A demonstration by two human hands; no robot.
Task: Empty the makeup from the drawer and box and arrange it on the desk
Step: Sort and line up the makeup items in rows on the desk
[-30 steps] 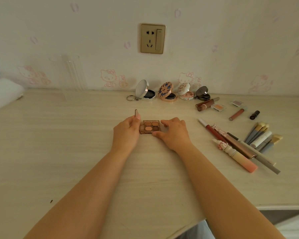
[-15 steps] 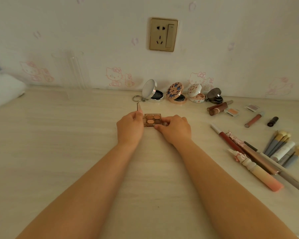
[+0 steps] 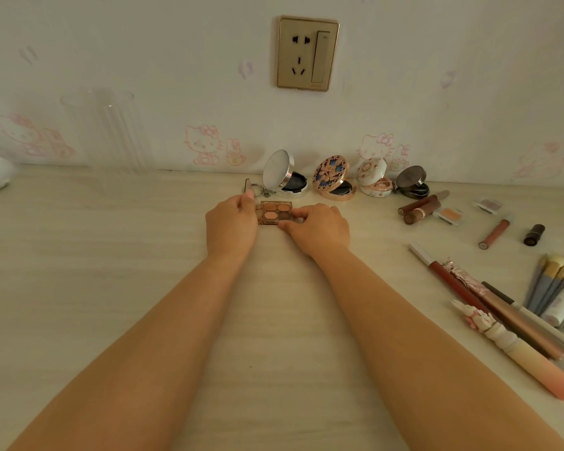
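A small open eyeshadow palette (image 3: 274, 212) with orange and brown pans lies on the pale wooden desk (image 3: 111, 271), just in front of a silver round compact (image 3: 282, 175). My left hand (image 3: 230, 227) pinches the palette's raised clear lid at its left edge. My right hand (image 3: 316, 227) holds the palette's right side with curled fingers. Further open compacts stand along the wall: a gold and blue one (image 3: 332, 179), a white floral one (image 3: 373, 177) and a dark one (image 3: 412, 183).
Lip glosses (image 3: 420, 209), small pans (image 3: 450, 214), a dark lipstick (image 3: 534, 235), long pencils (image 3: 489, 297), brushes (image 3: 551, 281) and a pink tube (image 3: 521, 356) lie on the right. A clear acrylic holder (image 3: 108, 138) stands back left. A wall socket (image 3: 307, 53) is above.
Both hands have slid the palette away from me toward the wall, up to the silver compact. The camera has moved closer to the desk.
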